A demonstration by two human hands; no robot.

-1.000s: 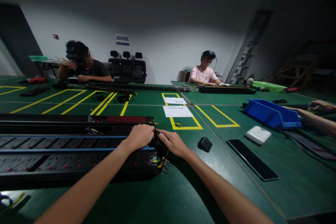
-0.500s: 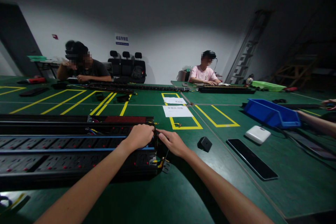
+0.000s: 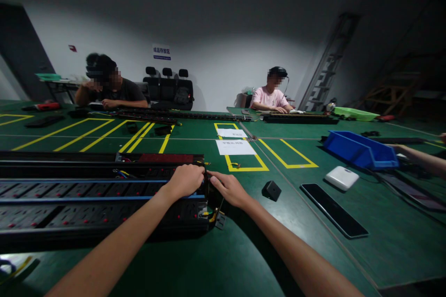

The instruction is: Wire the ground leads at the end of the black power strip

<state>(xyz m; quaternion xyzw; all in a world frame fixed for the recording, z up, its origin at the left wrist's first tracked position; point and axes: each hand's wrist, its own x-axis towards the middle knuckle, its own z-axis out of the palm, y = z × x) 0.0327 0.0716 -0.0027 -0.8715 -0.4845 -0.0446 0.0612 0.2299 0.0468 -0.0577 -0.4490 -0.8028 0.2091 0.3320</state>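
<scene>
Several long black power strips [image 3: 104,213] with rows of sockets and small red parts lie side by side on the green table, reaching in from the left. My left hand [image 3: 186,181] is closed over the right-hand end of the blue-edged power strip [image 3: 80,190]. Against that same end, my right hand [image 3: 228,190] has its thumb and fingers drawn together; what they hold is hidden. Just below my hands, a small dark end piece [image 3: 220,221] hangs by the nearest strip's end, beside yellow and green wires [image 3: 211,215].
Right of my hands lie a black block [image 3: 271,190], a phone [image 3: 334,210], a white case [image 3: 342,178] and a blue bin [image 3: 360,149]. Paper labels [image 3: 236,147] lie ahead. Two people sit across the table; another person's arm [image 3: 421,160] reaches in at right.
My hands stay at the strip's end with hardly any movement. The other person's arm at the far right has shifted slightly, its hand now nearer the blue bin.
</scene>
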